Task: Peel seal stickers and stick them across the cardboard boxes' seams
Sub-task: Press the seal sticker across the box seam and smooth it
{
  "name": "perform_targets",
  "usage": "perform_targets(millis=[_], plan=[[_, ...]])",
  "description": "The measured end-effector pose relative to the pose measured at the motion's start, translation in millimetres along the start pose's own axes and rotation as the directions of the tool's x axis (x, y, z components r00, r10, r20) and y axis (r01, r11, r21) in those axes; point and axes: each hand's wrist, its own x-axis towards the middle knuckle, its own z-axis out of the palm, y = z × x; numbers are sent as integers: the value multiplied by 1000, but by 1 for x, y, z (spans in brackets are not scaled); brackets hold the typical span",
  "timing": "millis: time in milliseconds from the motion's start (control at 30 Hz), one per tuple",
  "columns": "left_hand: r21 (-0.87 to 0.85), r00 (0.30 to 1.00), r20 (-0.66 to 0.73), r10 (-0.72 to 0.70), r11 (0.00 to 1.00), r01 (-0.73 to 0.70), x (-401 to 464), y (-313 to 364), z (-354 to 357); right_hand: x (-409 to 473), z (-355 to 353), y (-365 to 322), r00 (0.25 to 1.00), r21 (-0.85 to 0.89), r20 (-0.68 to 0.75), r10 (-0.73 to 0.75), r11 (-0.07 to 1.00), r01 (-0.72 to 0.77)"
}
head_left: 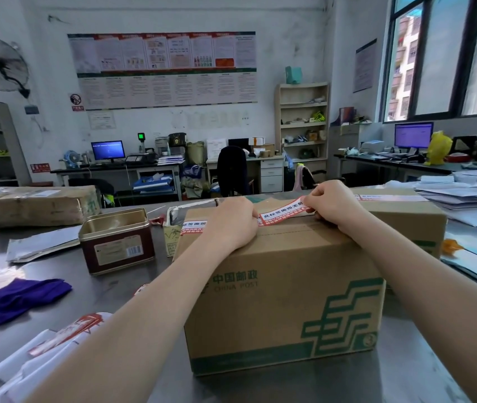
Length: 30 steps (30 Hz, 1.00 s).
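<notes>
Box (283,289) sits on the table nearest the person, its top seam facing up. Left hand (231,225) and right hand (331,206) pinch opposite ends of the sticker (282,213) above the seam. Best kept taut, lowered square across, then pressed from the middle outward.

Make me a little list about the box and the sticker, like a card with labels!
box: brown cardboard box with green print, on the grey table
sticker: red and white seal sticker, stretched over the box top
left hand: pinching the sticker's left end
right hand: pinching the right end, lifted slightly
nearby: open tin, purple cloth
</notes>
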Motion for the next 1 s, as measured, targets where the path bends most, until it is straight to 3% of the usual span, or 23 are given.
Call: perform_targets(millis=[233, 367, 500, 667, 800, 900, 1000], plan=[[-44, 989, -9, 145, 988, -145, -6, 5, -2, -1, 0, 0, 1000, -11, 4, -12, 1000, 12], [-35, 987, -7, 158, 987, -158, -5, 5, -2, 0, 1, 0, 1000, -30, 3, -24, 999, 25], [21, 979, 146, 142, 989, -146, 0, 4, 1, 0, 2, 2, 999, -38, -10, -48, 998, 48], [-21, 911, 402, 87, 996, -86, 0, 9, -4, 1, 3, 1, 999, -55, -32, -44, 998, 42], [24, 888, 446, 114, 990, -139, 0, 7, -4, 3, 3, 3, 992, -18, -123, 0, 1000, -2], [36, 878, 468, 101, 990, -133, 0, 5, -3, 4, -1, 8, 965, 136, -250, 77, 990, -44], [42, 875, 476, 93, 991, -128, -2, 5, -4, 3, -1, 10, 952, 218, -288, 101, 975, -38]])
